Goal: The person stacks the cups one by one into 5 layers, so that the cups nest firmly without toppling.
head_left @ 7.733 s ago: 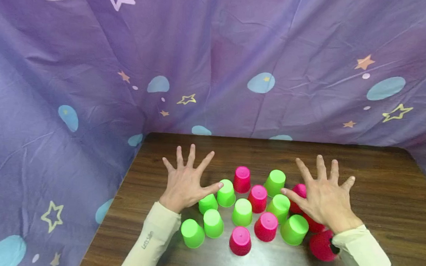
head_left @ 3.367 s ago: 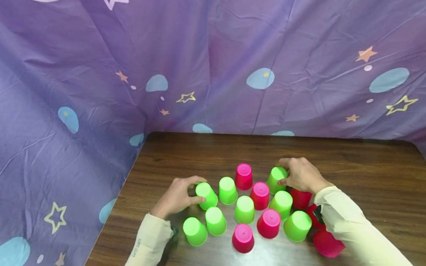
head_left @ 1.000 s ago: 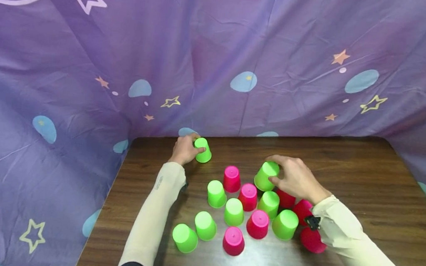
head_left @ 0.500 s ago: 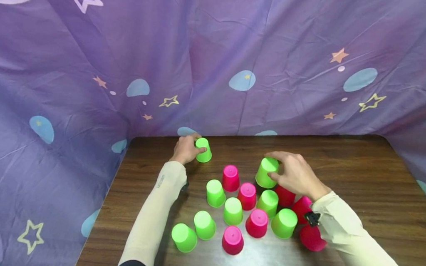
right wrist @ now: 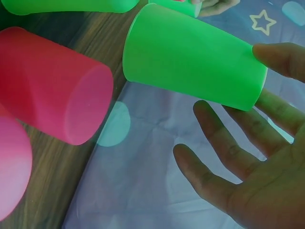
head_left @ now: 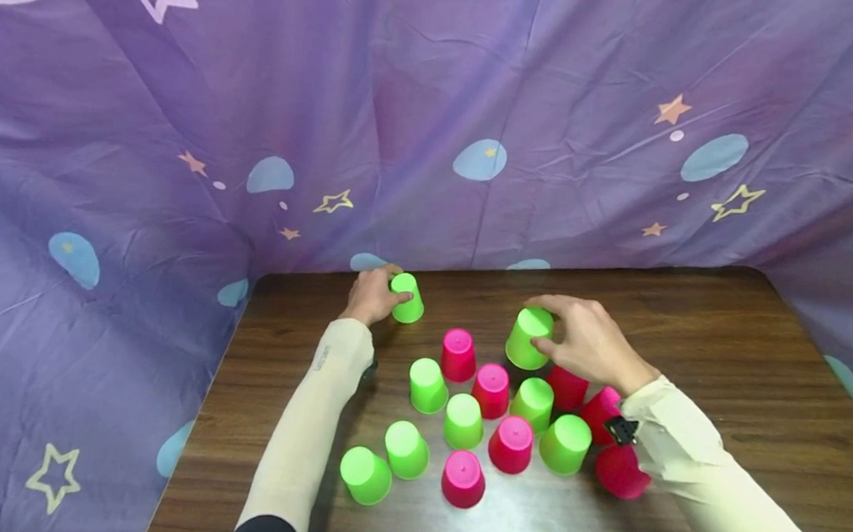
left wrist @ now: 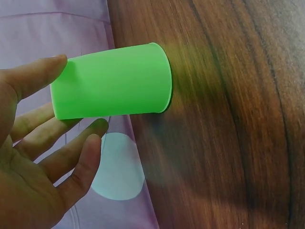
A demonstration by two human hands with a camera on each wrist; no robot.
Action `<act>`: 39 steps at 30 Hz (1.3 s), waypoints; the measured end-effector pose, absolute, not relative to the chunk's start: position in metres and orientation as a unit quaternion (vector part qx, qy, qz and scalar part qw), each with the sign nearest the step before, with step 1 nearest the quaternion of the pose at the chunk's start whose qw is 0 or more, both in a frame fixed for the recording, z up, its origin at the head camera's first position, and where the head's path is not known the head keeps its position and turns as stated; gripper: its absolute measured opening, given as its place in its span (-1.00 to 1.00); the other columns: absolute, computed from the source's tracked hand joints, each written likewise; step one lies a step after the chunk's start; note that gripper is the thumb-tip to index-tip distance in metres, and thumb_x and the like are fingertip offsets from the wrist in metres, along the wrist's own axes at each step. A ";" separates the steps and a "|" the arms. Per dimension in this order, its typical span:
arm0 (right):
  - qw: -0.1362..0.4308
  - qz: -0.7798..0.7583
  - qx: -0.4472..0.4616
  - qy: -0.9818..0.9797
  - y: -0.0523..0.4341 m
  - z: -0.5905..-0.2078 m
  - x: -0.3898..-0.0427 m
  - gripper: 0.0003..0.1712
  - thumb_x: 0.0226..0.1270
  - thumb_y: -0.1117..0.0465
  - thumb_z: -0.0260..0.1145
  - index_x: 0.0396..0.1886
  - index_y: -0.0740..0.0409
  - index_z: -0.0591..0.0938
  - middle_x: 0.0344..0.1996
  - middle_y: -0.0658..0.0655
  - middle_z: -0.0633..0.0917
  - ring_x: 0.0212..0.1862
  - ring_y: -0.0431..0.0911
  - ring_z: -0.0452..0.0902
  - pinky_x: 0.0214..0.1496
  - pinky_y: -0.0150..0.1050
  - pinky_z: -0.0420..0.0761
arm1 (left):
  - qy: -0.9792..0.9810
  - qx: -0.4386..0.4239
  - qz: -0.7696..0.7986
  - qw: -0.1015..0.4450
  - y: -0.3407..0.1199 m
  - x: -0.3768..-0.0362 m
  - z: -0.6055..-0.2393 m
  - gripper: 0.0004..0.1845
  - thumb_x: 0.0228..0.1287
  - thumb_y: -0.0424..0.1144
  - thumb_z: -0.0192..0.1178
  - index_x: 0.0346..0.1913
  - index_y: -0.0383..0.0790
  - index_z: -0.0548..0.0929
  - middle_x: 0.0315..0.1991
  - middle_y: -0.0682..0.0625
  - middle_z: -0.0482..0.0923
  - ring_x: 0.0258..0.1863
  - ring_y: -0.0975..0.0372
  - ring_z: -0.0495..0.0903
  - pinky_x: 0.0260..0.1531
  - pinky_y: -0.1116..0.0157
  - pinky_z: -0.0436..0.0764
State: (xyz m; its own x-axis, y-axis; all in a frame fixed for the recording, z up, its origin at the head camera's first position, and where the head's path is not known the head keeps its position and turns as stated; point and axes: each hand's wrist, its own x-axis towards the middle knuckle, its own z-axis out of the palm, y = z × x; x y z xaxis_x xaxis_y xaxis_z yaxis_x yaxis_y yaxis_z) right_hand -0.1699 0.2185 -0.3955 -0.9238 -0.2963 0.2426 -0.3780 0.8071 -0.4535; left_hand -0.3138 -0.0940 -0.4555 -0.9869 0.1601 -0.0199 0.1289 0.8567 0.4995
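My left hand (head_left: 373,295) pinches an upside-down green cup (head_left: 408,300) near the table's back edge; in the left wrist view the thumb and fingers grip the closed end of this cup (left wrist: 112,81), whose rim is at the wood. My right hand (head_left: 590,337) holds another green cup (head_left: 528,339) by its closed end, a dark shadow beneath it. In the right wrist view that cup (right wrist: 195,57) sits between thumb and fingers, with a pink cup (right wrist: 62,86) beside it. Several upside-down green and pink cups, such as a pink cup (head_left: 459,355) and a green cup (head_left: 428,385), stand between the arms.
The cups stand on a dark wooden table (head_left: 720,356). A purple curtain (head_left: 407,131) with stars hangs behind and to the left. Pink cups, one of them (head_left: 621,472) lowest, stand under and beside the right forearm. Two green cups (head_left: 366,476) (head_left: 407,450) are at the front left.
Earlier both hands were spread open over the cups; each then took a green cup. The left cup went to the back edge and stays there. The right cup has risen and moved slightly back.
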 end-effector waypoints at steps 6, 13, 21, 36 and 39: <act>0.085 0.257 0.184 -0.945 0.215 -0.393 -0.172 -0.45 0.09 0.26 0.49 0.15 0.19 0.65 -0.04 0.15 0.76 -0.40 -0.15 0.56 -0.18 -0.19 0.56 | 0.964 0.074 0.253 0.034 -0.095 -0.315 -0.456 -0.36 0.21 -0.01 0.42 0.33 -0.10 0.54 0.24 -0.17 0.62 0.20 -0.12 0.60 0.16 -0.03 0.61; 0.086 0.260 0.186 -0.944 0.211 -0.390 -0.176 -0.46 0.09 0.26 0.50 0.13 0.16 0.66 -0.08 0.13 0.77 -0.39 -0.14 0.57 -0.19 -0.19 0.56 | 0.962 0.075 0.259 0.037 -0.103 -0.312 -0.451 -0.30 0.24 -0.01 0.41 0.40 -0.11 0.46 0.31 -0.13 0.57 0.25 -0.10 0.57 0.23 -0.04 0.58; 0.085 0.283 0.187 -0.937 0.206 -0.390 -0.184 -0.47 0.05 0.26 0.53 0.09 0.14 0.67 -0.16 0.12 0.80 -0.15 -0.01 0.70 -0.02 -0.01 0.63 | 0.950 0.089 0.297 -0.019 -0.134 -0.292 -0.435 -0.32 0.25 -0.04 0.39 0.39 -0.15 0.47 0.30 -0.16 0.58 0.22 -0.04 0.62 0.24 -0.02 0.59; 0.033 0.370 0.157 -0.915 0.205 -0.407 -0.209 -0.55 0.10 0.24 0.53 0.04 0.10 0.69 -0.15 0.14 0.80 -0.06 0.00 0.71 0.01 -0.09 0.60 | 0.918 0.078 0.382 -0.077 -0.190 -0.216 -0.441 -0.45 0.26 -0.11 0.40 0.28 -0.18 0.56 0.20 -0.19 0.65 0.20 -0.01 0.65 0.00 0.01 0.72; 0.031 0.374 0.153 -0.914 0.201 -0.409 -0.216 -0.54 0.10 0.21 0.53 0.05 0.08 0.69 -0.14 0.15 0.80 -0.12 0.00 0.76 -0.04 -0.17 0.63 | 0.917 0.066 0.385 -0.081 -0.196 -0.206 -0.446 -0.46 0.26 -0.11 0.40 0.27 -0.16 0.57 0.19 -0.19 0.66 0.20 0.00 0.65 -0.02 0.02 0.73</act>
